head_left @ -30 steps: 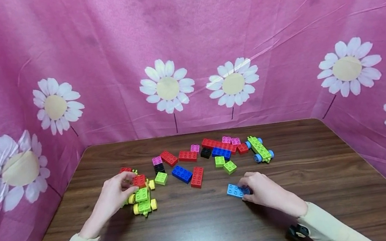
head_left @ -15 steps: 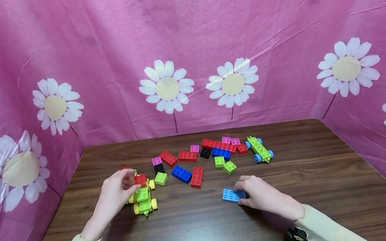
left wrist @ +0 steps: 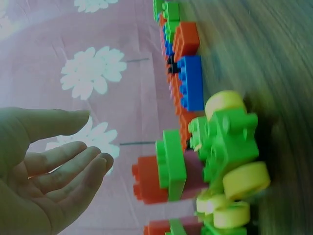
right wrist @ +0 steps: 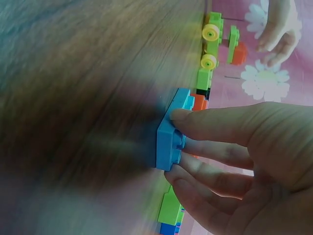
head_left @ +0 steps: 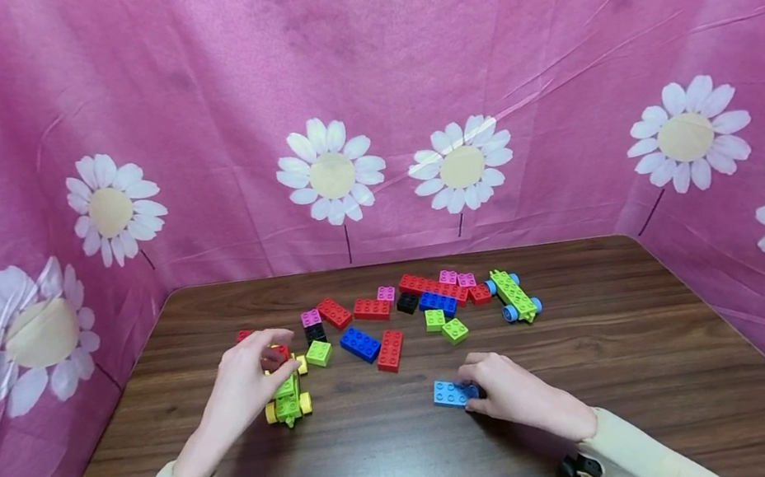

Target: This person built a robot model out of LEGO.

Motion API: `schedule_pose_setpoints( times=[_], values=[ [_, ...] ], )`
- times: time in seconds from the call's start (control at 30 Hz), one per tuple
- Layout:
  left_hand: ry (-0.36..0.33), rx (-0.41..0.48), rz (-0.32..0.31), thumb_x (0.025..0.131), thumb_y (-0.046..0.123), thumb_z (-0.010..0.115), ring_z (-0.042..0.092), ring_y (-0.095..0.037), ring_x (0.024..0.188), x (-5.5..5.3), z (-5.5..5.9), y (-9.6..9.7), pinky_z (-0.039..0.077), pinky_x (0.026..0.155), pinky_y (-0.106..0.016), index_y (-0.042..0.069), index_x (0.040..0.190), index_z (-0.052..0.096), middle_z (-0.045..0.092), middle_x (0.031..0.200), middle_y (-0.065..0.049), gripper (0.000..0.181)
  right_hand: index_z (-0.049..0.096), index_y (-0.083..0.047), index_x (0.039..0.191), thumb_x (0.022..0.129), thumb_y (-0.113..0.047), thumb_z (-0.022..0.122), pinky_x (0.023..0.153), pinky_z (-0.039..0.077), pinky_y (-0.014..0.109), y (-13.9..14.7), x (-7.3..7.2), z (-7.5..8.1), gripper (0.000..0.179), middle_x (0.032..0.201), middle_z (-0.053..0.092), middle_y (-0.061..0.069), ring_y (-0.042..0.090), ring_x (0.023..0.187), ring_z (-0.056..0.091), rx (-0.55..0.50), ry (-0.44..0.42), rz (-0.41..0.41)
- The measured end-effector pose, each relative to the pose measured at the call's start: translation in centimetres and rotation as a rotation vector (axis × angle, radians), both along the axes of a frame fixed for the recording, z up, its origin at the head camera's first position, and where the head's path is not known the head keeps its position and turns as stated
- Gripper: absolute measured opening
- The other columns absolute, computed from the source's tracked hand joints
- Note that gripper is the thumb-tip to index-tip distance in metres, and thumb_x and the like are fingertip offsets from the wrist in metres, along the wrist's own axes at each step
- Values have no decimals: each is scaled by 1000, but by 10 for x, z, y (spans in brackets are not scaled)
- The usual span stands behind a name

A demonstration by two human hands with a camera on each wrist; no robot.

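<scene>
My left hand [head_left: 245, 389] hovers over a green toy car with yellow wheels [head_left: 290, 407]. In the left wrist view its fingers are apart from the car and hold nothing. A stack of bricks rises from the car, with a green brick [left wrist: 174, 164] under a red brick [left wrist: 150, 180]. Part of a second similar toy [left wrist: 225, 231] shows beside it; my left hand mostly hides it in the head view. My right hand [head_left: 515, 392] pinches one end of a light blue eight-stud brick [head_left: 448, 393] low over the table, studs facing up; fingers cover its right end.
Loose bricks lie across the middle and back, among them a blue brick [head_left: 360, 344], a red brick [head_left: 390, 351] and a green brick [head_left: 319, 353]. A green car base with blue wheels [head_left: 514, 297] stands back right. Pink flowered cloth [head_left: 377, 64] hangs behind the table.
My right hand has moved left and slightly nearer with the light blue brick. My left hand has let go of the stacked red brick and shifted slightly right, its fingers spreading.
</scene>
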State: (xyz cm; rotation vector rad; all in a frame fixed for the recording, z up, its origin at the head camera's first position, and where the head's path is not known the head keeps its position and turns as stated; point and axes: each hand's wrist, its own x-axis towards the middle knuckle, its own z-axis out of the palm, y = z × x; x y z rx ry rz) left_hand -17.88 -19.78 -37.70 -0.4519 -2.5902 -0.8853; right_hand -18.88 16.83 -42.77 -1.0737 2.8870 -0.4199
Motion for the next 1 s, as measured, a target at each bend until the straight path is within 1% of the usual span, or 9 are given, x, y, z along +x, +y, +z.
schedule_pose_setpoints(
  times=[0.17,0.33,0.47,0.57,0.67,0.8,0.9,1.0],
  values=[
    [-61,-4,-42,77,4,82,71,-24,77,-1,-7,11,59,69,-35,0,105,69,73,98,-14,31,73,-5,102,79,-14,82,71,56,26,-3,1,-1,26,92,68,4,10,81,64,12,-6,7],
    [-125,5,-89,79,7,81,71,-21,78,-2,-14,24,60,69,-33,3,106,69,73,101,-14,29,73,-5,103,80,-15,82,70,56,24,-6,1,-1,27,91,67,3,8,80,62,7,-4,23],
    [-129,5,-127,79,7,81,72,-22,77,-3,-21,35,59,69,-31,4,103,69,73,100,-14,28,74,-5,103,80,-15,82,71,56,24,-8,2,0,27,92,67,3,9,81,63,5,1,33],
    [-128,-5,-167,80,9,81,72,-23,78,-5,-27,43,59,69,-32,2,103,68,72,100,-15,27,74,-5,103,80,-15,82,73,57,25,-10,3,0,27,92,67,4,10,82,64,8,6,39],
    [-151,-14,-192,82,11,80,72,-23,79,-9,-33,50,59,70,-32,0,105,68,73,101,-16,28,73,-5,103,80,-14,82,73,57,25,-11,3,1,27,92,67,4,10,82,63,10,7,46],
    [-211,-19,-190,84,14,78,72,-24,83,-16,-39,60,59,72,-34,-1,109,68,73,103,-15,31,73,-5,104,80,-14,82,73,56,24,-13,4,1,26,92,67,4,9,81,62,6,1,49],
    [-257,-22,-175,85,16,78,71,-23,85,-22,-42,68,59,74,-34,0,109,69,73,103,-13,30,73,-5,103,81,-14,82,73,56,24,-13,4,1,26,93,67,4,10,82,63,-1,0,47],
    [-283,-29,-169,85,17,77,72,-21,85,-28,-46,76,58,74,-33,0,108,69,73,103,-12,30,73,-5,103,80,-14,82,73,56,24,-13,4,0,26,93,67,4,10,82,63,-6,0,47]
  ],
)
